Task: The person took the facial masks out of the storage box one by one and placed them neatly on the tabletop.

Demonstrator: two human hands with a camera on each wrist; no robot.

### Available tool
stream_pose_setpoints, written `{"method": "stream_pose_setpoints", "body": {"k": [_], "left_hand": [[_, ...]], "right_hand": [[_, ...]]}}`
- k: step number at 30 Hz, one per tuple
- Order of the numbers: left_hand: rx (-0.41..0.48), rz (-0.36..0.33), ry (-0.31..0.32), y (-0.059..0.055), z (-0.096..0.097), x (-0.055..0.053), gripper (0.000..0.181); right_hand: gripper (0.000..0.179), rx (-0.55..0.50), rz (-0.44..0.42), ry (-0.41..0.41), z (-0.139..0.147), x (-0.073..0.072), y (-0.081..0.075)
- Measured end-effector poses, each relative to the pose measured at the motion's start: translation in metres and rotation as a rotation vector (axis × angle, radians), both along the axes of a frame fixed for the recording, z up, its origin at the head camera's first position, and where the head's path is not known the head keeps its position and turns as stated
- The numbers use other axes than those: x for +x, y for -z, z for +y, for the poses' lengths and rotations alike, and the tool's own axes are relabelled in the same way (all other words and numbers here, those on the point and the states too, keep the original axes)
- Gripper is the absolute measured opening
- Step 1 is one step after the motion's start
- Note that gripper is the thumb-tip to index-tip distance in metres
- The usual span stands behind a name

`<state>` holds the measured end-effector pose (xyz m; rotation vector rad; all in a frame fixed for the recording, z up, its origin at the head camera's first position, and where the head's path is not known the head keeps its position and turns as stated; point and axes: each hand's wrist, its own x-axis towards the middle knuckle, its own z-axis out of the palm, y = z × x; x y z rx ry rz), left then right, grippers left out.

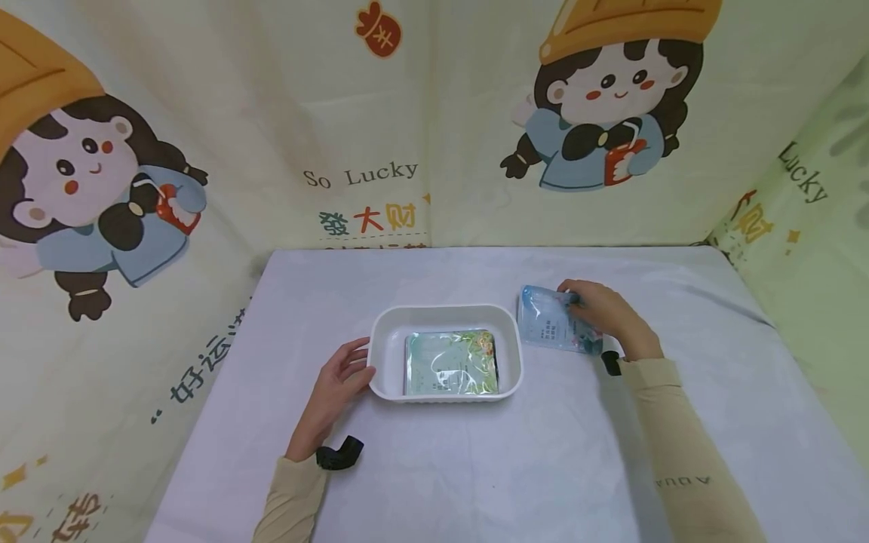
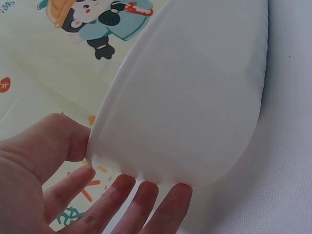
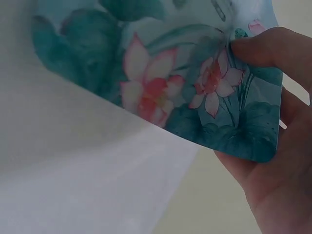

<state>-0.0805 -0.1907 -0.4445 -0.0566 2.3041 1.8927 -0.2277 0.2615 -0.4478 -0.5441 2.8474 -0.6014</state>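
A white plastic tray (image 1: 444, 309) sits on the table, with a pale green flat packet (image 1: 448, 363) lying inside it. At the tray's left end, my left hand (image 1: 342, 383) holds the edge. In the left wrist view the thumb (image 2: 63, 144) meets the rim, while the fingertips rest against the outer wall (image 2: 185, 97). To the right of the tray, my right hand (image 1: 606, 311) pinches a blue flat packet (image 1: 543, 324) by its edge. Pink lotus flowers and green leaves decorate this packet (image 3: 156, 92) in the right wrist view.
A white cloth covers the table (image 1: 489, 467). Behind and beside it hangs a cream curtain (image 1: 475, 204) printed with cartoon figures and lettering. Each wrist has a black device, the left one (image 1: 339, 454) close above the cloth.
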Motion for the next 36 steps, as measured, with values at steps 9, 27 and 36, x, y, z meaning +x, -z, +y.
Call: {"method": "stream_pose_setpoints", "body": {"k": [9,27,36], "left_hand": [[-0.010,-0.008,-0.005,0.000,0.000,-0.001,0.051],[0.002,-0.015,-0.010,0.000,-0.001,-0.001,0.052],[-0.003,-0.031,-0.009,0.000,-0.002,-0.001,0.052]], "right_hand": [[0.035,0.085,0.007,0.009,-0.005,-0.003,0.016],[0.047,0.139,0.232,-0.008,-0.027,0.006,0.000],[0.051,0.112,0.331,-0.141,-0.060,0.015,-0.029]]}}
